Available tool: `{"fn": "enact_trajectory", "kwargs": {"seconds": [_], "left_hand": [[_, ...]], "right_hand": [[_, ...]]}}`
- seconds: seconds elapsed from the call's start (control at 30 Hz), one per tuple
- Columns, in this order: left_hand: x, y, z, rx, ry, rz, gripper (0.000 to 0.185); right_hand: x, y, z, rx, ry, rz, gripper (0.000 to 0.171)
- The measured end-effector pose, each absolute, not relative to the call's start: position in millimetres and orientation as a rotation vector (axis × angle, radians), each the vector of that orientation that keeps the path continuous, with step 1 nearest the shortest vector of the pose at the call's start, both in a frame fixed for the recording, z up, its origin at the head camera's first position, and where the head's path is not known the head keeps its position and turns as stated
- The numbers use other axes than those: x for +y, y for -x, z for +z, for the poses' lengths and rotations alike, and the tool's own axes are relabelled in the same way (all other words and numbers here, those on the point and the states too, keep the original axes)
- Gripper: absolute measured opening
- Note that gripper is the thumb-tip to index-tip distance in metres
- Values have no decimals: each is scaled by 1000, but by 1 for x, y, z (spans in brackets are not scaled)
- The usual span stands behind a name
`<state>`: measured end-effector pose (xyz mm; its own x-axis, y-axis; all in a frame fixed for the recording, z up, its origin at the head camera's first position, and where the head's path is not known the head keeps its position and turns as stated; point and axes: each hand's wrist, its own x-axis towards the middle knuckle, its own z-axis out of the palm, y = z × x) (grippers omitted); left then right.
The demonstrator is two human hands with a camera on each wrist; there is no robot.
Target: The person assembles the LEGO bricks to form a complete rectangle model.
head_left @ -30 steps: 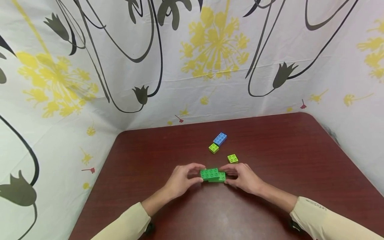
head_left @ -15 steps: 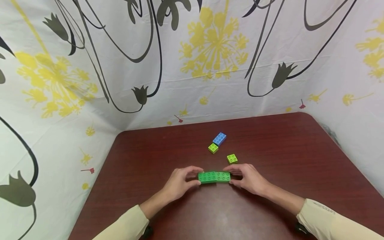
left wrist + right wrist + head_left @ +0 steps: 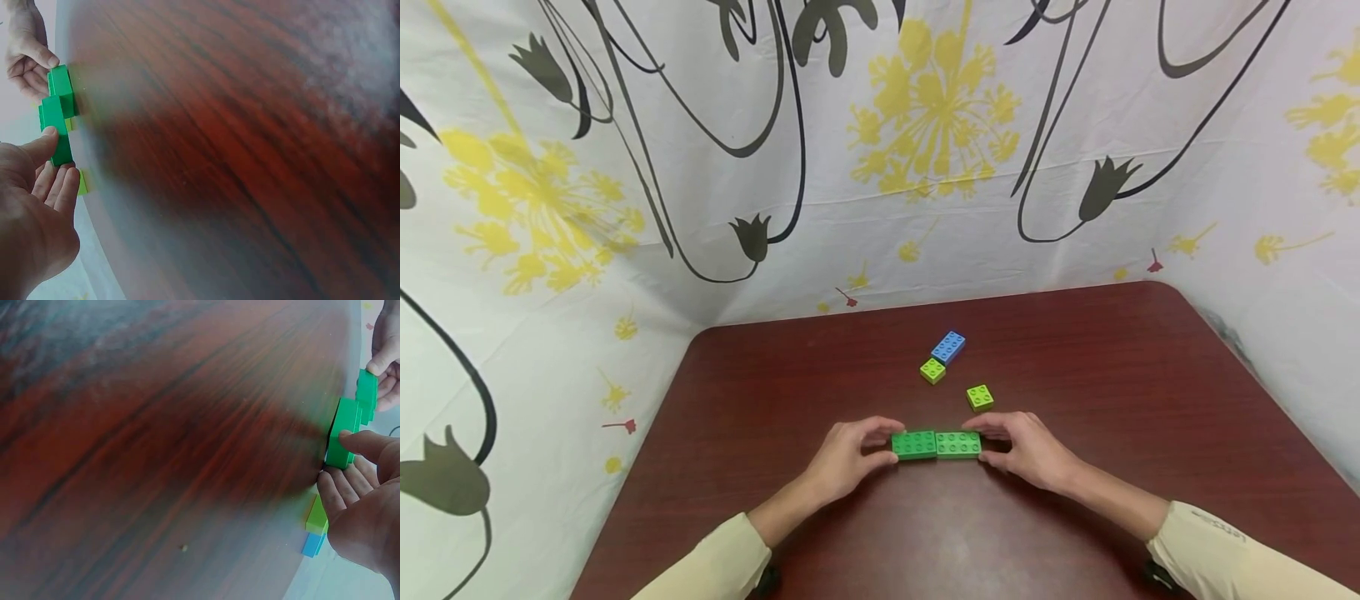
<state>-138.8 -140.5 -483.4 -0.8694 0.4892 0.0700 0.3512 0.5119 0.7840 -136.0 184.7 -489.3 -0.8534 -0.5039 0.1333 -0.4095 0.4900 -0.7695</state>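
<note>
Two green toy building bricks with studs on top lie end to end in the head view. My left hand [image 3: 844,457] pinches the left green brick [image 3: 913,445] at its outer end, between thumb and fingers. The lighter-looking right green brick [image 3: 958,445] is pinched at its outer end by my right hand [image 3: 1030,450]. Seen from both wrists, the left brick [image 3: 56,128] sits a little higher than the right one [image 3: 342,434], their inner ends close together.
Beyond the hands, a lime brick [image 3: 980,397] lies on the dark red-brown table [image 3: 790,375]. Farther back, another lime brick [image 3: 932,371] lies against a blue brick [image 3: 948,347]. A patterned white cloth [image 3: 835,225] hangs behind and beside the table.
The left green brick overlapped the top of the right one; now the two are side by side, end to end. My hands have moved slightly apart, each keeping its brick.
</note>
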Motion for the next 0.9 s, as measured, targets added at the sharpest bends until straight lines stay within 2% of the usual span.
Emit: {"fn": "enact_trajectory", "kwargs": {"seconds": [0.9], "left_hand": [[-138,145,-492,2596,-708,1251,39]], "right_hand": [[180,141,-488,2672,854,-1202,44]]}}
